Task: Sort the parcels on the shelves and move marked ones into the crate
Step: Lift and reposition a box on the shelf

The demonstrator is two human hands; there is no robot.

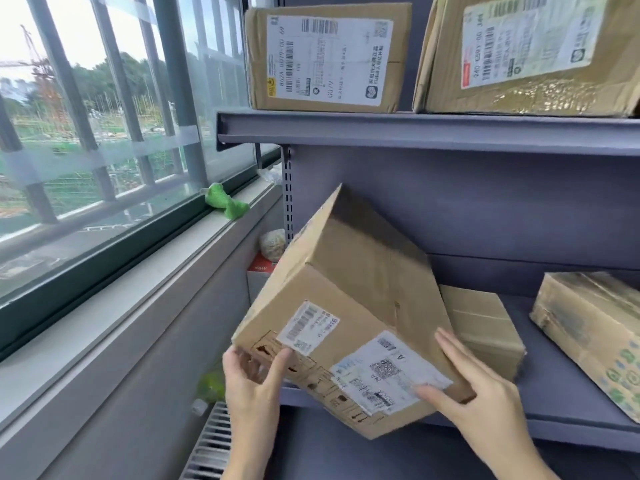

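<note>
On the lower shelf: you've got the big parcel (346, 306) tipped up on its front edge, half pulled off the lower shelf (554, 403) and leaning toward you, so both of its white labels face the camera.

Left hand: your left hand (254, 372) holds the near-left bottom corner, thumb on the label face, fingers curled round the edge underneath.

Right hand: your right hand (474, 382) lies pretty much flat and spread against the parcel's right side, thumb across the corner of the bigger label (384, 372). Pressing, not pinching.

Labels: bigger one has a QR code, barcodes and what looks like a letter A up top; the smaller label (306, 329) sits further left. Too blurry for me to say if either counts as the "mark".

Step in hand: looks to me like you're checking this one, not carrying it off yet.

Done so far: honestly can't tell. No crate in view, so no idea what's already gone in.

Left to do: plenty, I'd guess. A small taped box (485, 330) sits just behind your parcel on the same shelf, a taped box with green print (595, 337) is off to the right, and two more labelled ones are up top, the left upper box (325, 57) and the right upper box (533, 53). None of them look touched.

Next call: if it's marked, you need a proper two-handed lift, since that right hand isn't really gripping anything.

Side stuff: green crumpled thing (225, 202) on the window sill (138, 271), nothing to do with the job.
</note>
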